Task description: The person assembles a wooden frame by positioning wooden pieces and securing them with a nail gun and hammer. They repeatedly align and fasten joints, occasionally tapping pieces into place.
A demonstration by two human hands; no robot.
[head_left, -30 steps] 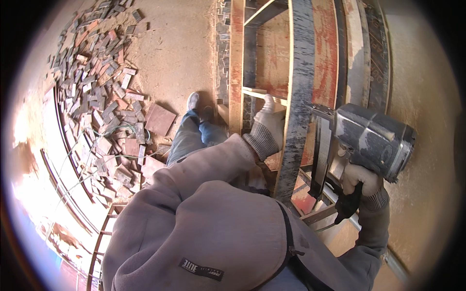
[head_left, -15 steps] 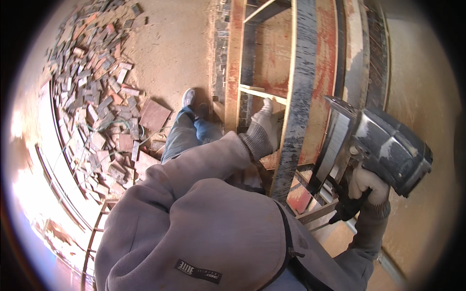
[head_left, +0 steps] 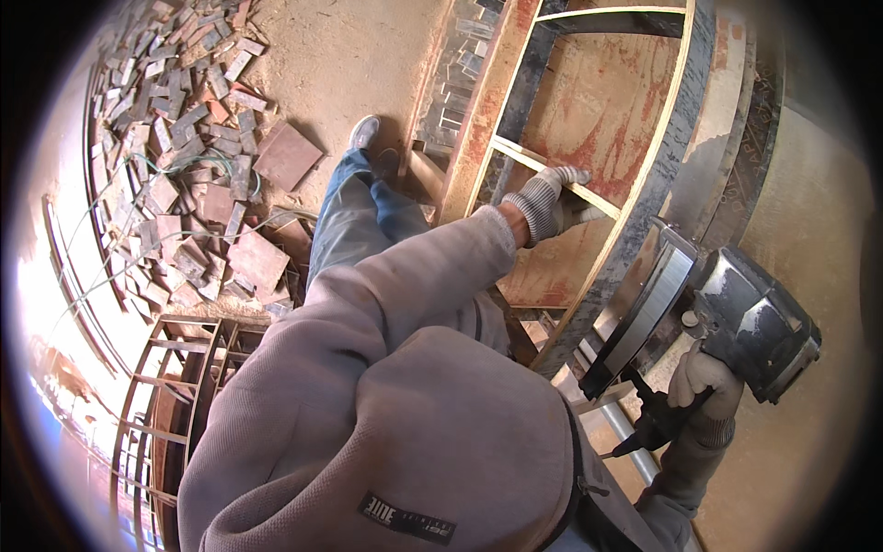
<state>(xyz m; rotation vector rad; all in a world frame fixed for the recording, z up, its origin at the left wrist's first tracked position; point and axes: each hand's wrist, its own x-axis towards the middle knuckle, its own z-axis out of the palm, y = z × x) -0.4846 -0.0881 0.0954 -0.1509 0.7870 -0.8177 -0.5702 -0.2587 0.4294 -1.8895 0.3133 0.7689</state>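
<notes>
1. Left hand (head_left: 550, 201), gloved: closed around a thin crosspiece (head_left: 517, 155) inside a long wooden frame (head_left: 679, 147).
2. Right hand (head_left: 705, 379), gloved: gripping the handle of a dark nail gun (head_left: 756, 317), scuffed pale in patches; its long magazine (head_left: 651, 296) slants beside the frame's right rail.
3. Floor, left: heap of loose wood offcuts (head_left: 189, 129), reddish square board (head_left: 287, 155) at its edge, thin green hose (head_left: 221, 162) across.
4. Lower left: slatted frames (head_left: 175, 346).

Free: bay (head_left: 607, 110) beyond crosspiece (head_left: 521, 155) | Blocking: crosspiece, dark rail (head_left: 670, 170), nailer (head_left: 756, 317)
</notes>
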